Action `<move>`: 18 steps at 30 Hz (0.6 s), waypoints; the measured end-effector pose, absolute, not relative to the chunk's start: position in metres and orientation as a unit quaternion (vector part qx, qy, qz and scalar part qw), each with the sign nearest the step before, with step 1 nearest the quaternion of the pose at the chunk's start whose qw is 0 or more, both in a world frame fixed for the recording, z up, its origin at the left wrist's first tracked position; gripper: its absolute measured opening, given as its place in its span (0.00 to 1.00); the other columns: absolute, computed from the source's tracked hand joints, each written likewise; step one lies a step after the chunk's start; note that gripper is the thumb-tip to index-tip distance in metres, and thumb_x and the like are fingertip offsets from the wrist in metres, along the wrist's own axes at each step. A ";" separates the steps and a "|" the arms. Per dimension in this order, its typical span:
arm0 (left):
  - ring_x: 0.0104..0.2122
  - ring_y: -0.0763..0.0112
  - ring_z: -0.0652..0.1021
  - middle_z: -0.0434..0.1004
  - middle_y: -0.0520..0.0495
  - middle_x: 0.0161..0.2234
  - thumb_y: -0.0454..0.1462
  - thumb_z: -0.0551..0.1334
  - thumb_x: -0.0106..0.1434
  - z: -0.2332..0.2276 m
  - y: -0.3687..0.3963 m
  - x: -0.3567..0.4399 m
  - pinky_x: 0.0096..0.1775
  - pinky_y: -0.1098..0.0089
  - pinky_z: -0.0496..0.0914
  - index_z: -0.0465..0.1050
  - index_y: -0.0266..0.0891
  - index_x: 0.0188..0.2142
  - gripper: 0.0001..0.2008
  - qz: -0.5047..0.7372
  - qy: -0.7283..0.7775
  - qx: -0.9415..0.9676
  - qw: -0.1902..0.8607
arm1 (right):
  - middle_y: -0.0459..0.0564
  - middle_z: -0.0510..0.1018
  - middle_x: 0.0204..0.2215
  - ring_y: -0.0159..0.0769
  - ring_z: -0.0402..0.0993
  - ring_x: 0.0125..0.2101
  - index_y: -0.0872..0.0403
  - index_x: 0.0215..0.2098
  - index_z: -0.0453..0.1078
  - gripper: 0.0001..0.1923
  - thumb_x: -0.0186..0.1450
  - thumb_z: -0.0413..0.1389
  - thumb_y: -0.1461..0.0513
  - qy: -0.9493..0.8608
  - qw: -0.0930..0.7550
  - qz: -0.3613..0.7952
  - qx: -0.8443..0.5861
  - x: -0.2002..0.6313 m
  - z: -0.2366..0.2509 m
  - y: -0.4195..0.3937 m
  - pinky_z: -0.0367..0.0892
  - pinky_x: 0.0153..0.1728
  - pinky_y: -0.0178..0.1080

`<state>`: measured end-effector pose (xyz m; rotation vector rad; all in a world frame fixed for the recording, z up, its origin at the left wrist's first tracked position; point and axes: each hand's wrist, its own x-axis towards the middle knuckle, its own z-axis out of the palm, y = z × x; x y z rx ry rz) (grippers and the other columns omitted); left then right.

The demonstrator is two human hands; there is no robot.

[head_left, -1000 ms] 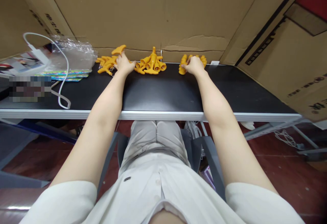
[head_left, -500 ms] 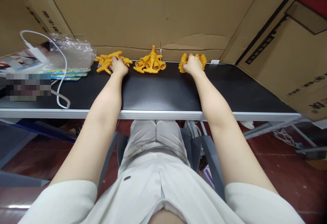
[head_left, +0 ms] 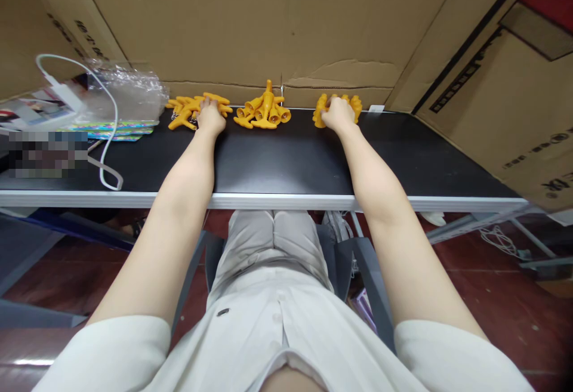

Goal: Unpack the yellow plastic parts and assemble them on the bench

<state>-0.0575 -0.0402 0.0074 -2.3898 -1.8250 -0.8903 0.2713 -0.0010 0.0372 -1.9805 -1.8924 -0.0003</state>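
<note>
Orange plastic T-shaped pieces (head_left: 188,111) lie heaped at the upper left of the black bench (head_left: 277,159), the left hand (head_left: 210,116) resting on them – grip hidden – while the right hand (head_left: 338,114) covers stubby orange pieces (head_left: 320,108); picking, apparently – lifting one clear comes next.

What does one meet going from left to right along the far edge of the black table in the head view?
White cable → clear plastic bag → left yellow pile under the left hand → middle yellow pile → right yellow pile under the right hand.
</note>
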 end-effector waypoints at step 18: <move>0.64 0.38 0.80 0.76 0.30 0.67 0.36 0.61 0.72 -0.015 0.008 0.018 0.67 0.47 0.73 0.80 0.38 0.65 0.24 -0.210 -0.578 -0.788 0.012 | 0.69 0.82 0.61 0.65 0.79 0.62 0.61 0.63 0.80 0.23 0.79 0.50 0.61 -0.693 0.226 -0.050 -0.683 0.277 0.026 0.018 0.70 0.65 0.62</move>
